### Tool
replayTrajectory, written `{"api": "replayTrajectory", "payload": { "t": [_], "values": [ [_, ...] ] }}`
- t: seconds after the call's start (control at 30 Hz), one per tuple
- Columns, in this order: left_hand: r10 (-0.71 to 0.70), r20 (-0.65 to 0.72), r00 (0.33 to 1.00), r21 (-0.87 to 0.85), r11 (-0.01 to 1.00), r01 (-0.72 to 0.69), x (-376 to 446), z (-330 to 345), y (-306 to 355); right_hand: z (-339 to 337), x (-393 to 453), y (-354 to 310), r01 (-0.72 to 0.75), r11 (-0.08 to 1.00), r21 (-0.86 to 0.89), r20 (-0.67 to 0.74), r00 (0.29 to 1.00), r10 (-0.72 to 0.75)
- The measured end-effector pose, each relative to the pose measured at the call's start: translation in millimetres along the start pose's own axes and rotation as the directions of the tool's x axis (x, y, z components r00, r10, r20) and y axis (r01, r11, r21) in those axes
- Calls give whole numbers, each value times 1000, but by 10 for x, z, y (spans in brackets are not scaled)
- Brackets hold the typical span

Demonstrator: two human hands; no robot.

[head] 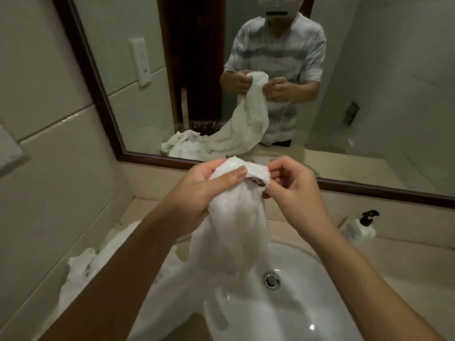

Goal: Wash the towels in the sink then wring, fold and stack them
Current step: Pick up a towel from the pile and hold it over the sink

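Over sink (307, 303), hands gripping towel (234, 217)

Dim, soft, wide-angle edge distortion

Both hands up over the sink (307, 279): left hand (197, 190) grips the white towel (234, 225) near its top, right hand (293, 190) pinches its edge, cloth trailing onto the desk (403, 257).
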State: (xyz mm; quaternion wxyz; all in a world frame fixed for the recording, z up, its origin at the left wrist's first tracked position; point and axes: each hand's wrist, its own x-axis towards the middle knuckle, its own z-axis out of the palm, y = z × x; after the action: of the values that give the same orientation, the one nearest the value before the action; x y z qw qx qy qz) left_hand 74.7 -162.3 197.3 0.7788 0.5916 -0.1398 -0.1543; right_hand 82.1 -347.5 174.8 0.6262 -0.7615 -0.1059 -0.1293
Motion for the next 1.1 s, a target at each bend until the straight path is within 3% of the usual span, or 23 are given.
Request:
{"api": "replayTrajectory", "payload": {
  "t": [0.2, 0.33, 0.5, 0.57, 0.67, 0.73, 0.77, 0.83, 0.9, 1.0, 1.1],
  "values": [
    [-86, 125, 988, -80, 992, 97, 446, 875, -177, -952, -316, 140, -167, 986, -1, 18, 986, 167],
    [-106, 224, 969, -117, 984, 135, 782, 1454, -195, -1475, -330, 105, -139, 989, 53, -20, 990, 140],
    [-221, 280, 934, -64, 967, 248, 1020, 1983, -311, -1850, -483, 246, -90, 983, 159, 180, 982, 61],
    [-280, 255, 925, -39, 953, 299, 1072, 2059, -465, -1913, -559, 372, -140, 979, 151, 110, 986, 124],
    [-221, 131, 966, -82, 969, 233, 1098, 1920, -901, -1921, -666, 680, -259, 965, 41, -127, 956, 263],
    [-166, 57, 985, 38, 986, 164, 997, 1733, -1345, -1894, -728, 920, -350, 934, 79, -252, 899, 358],
    [-174, 84, 981, 163, 974, 158, 903, 1636, -1600, -1880, -745, 1015, -383, 917, 108, -293, 870, 397],
    [-308, 172, 936, 390, 893, 222, 689, 1480, -2125, -1873, -757, 1139, -412, 894, 175, -310, 839, 448],
    [-421, 181, 889, 560, 787, 259, 557, 1371, -2564, -1875, -755, 1172, -421, 872, 250, -241, 845, 477],
    [-440, 129, 889, 549, 778, 305, 644, 1311, -2832, -1888, -719, 1163, -452, 850, 271, -117, 861, 495],
    [-480, 143, 865, 573, 753, 323, 824, 1259, -2853, -1965, -622, 1130, -448, 855, 262, -183, 847, 500]
  ]
}}
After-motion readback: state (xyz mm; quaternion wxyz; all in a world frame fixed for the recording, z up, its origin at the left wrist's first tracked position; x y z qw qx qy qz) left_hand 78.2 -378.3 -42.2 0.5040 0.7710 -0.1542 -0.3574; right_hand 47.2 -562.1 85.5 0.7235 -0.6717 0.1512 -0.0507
